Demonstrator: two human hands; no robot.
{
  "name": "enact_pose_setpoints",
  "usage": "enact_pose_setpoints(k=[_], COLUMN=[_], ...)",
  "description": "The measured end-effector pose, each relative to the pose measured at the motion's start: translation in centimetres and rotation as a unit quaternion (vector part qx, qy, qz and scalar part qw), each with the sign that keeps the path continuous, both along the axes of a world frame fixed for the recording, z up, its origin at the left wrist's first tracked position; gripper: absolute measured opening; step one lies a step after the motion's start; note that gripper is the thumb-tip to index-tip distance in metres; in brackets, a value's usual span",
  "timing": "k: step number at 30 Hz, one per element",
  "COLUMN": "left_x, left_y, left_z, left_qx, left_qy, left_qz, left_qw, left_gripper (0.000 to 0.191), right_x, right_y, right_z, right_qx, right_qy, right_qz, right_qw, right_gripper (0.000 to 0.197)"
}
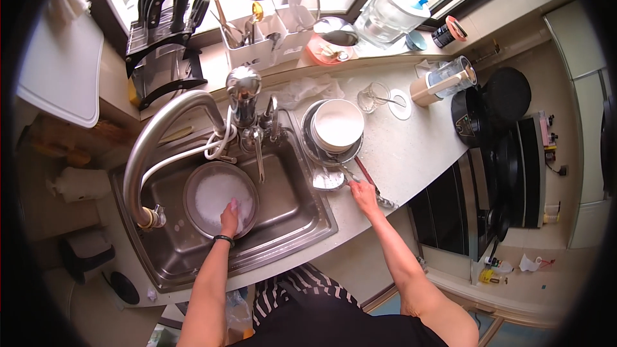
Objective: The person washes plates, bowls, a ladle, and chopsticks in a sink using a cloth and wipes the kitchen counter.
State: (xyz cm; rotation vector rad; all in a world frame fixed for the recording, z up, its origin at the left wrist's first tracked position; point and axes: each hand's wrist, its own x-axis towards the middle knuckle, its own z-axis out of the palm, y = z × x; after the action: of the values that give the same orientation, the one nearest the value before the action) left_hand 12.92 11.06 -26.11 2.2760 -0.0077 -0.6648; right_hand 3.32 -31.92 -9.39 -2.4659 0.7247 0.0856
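Observation:
My left hand (230,219) is over a round metal basin (190,202) of white suds in the sink (284,173), closed on a soapy pinkish cloth (234,204). To the right of the sink, my right hand (362,195) grips the handle of a metal ladle (329,179), whose bowl lies at the sink's edge. Beside this hand lie a dark red stick, perhaps chopsticks (367,173), and another shiny utensil (387,202). Behind the ladle, white bowls (338,124) are stacked in a metal bowl (308,142).
A curved faucet (140,154) arches over the sink's left side. A glass cup (372,98) and a white lid (400,104) stand behind the bowls. The knife block (164,65), utensil holder (260,53) and water filter pitcher (390,17) line the window ledge. A black stove is at right.

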Motion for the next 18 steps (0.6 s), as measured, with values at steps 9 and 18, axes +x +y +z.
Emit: enact_pose_setpoints(k=[9,18], left_x=[1.5,0.7], left_y=[-1.2,-0.3], left_z=[3.5,11.9], left_qx=[-0.449,-0.55], left_qy=[0.178,0.239], left_qz=[0.341,0.325], left_qw=[0.806,0.731], left_gripper=[0.034,0.04], right_x=[0.2,3.0], right_y=[0.0,20.4], right_z=[0.9,4.3], right_qx=[-0.145,0.219], right_qy=[-0.196,-0.116], right_qz=[0.052,0.086], right_qw=[0.968,0.965], right_gripper=[0.017,0.027])
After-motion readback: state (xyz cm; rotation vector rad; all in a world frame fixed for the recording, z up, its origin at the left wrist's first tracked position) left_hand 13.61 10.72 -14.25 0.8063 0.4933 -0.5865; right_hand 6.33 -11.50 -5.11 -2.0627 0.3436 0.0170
